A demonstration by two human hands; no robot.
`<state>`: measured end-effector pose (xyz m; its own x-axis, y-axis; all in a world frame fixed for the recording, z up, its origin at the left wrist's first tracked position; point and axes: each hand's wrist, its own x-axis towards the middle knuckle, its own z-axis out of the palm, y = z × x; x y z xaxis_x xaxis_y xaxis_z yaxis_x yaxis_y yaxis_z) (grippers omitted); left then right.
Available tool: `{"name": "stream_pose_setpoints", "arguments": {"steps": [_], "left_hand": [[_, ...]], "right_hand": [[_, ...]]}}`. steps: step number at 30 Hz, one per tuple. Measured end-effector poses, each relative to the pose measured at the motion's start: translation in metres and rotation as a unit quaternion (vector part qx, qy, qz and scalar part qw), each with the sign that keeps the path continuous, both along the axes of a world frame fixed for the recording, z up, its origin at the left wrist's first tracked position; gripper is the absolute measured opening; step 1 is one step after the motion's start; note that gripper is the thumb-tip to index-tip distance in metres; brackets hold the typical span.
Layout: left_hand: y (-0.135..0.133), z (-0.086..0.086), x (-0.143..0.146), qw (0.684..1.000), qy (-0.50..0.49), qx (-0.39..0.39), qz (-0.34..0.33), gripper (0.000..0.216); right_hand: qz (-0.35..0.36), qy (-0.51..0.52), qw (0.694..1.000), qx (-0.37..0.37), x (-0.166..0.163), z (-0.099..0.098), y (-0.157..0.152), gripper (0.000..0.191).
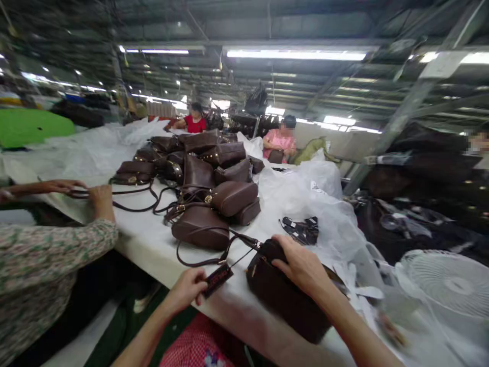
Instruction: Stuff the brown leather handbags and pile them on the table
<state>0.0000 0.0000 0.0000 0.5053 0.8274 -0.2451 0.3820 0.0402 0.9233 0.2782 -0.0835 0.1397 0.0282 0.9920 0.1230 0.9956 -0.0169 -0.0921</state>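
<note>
- Your left hand (189, 289) is closed in a pinch: thumb and fingertips grip the hang tag (217, 279) at its lower end.
- The hang tag is dark with reddish lettering, too blurred to read. It hangs on a thin cord from the dark brown bag (284, 300), just to that bag's left.
- Your right hand (301, 265) lies over the top of the dark brown bag, thumb on the near side and fingers curled over the far edge, clasping it.
- The dark brown bag sits at the near edge of the white table (153, 239), directly in front of you. Its strap (208, 255) loops across the table top toward the pile.
- A pile of brown bags (208, 178) occupies the middle of the table, just beyond your hands, straps trailing left.
- At your left, a co-worker in a floral sleeve (49, 255) has a hand (101, 196) on a loose strap at the table edge.
- Clear plastic sheeting (321, 204) is heaped to the right of the pile; a small dark patterned bundle (301, 229) lies on it, near your right hand.
- A white fan (446, 283) stands at lower right, off the table.
- Two people, one in red (194, 122) and one in pink (280, 140), sit at the far end.
</note>
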Motion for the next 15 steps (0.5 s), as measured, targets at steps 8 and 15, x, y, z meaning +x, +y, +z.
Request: {"name": "stream_pose_setpoints", "arguments": {"steps": [8,15], "left_hand": [[-0.005,0.027,-0.024,0.967,0.084,0.24,-0.002,0.021],[0.029,0.074,0.07,0.875,0.081,0.472,-0.072,0.057]], "right_hand": [[0.027,0.019,0.999,-0.003,-0.005,0.002,0.001,0.046],[0.032,-0.043,0.998,-0.02,0.005,0.004,-0.003,0.067]]}}
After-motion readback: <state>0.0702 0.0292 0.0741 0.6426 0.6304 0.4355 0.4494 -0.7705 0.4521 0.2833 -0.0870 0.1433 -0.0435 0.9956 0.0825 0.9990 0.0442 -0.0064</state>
